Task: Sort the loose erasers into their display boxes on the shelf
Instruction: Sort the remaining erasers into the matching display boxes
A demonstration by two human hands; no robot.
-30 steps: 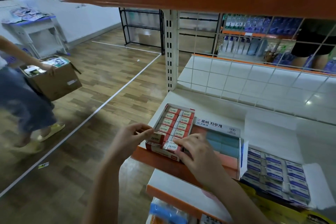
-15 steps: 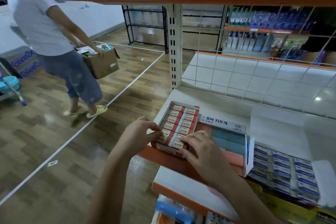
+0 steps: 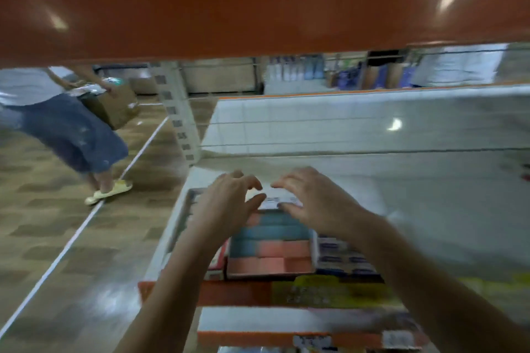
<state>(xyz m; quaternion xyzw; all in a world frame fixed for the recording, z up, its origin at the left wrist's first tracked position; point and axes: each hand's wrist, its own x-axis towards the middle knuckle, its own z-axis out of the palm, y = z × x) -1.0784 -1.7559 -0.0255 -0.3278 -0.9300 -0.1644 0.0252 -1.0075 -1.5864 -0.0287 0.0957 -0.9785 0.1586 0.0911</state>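
Note:
The frame is blurred by motion. The middle display box (image 3: 269,255) holds blue and pink erasers. Its white lid flap (image 3: 276,200) stands up at the far end. My left hand (image 3: 226,203) and my right hand (image 3: 315,203) reach over the box, and each seems to pinch one end of that flap between thumb and fingers. My left forearm covers most of the red-labelled eraser box (image 3: 218,262) on the left. The box of blue-labelled erasers (image 3: 344,261) sits to the right, next to my right forearm.
The boxes stand on a white shelf (image 3: 430,209) with an orange front edge (image 3: 229,292) and a wire grid behind. An orange upper shelf (image 3: 258,3) hangs low overhead. A person (image 3: 66,135) carrying a cardboard box (image 3: 114,109) walks on the wood floor at left.
Both hands left the front of the red-labelled eraser box and moved forward to the middle box's lid flap. My view swung right and closer. The person with the cardboard box walked nearer.

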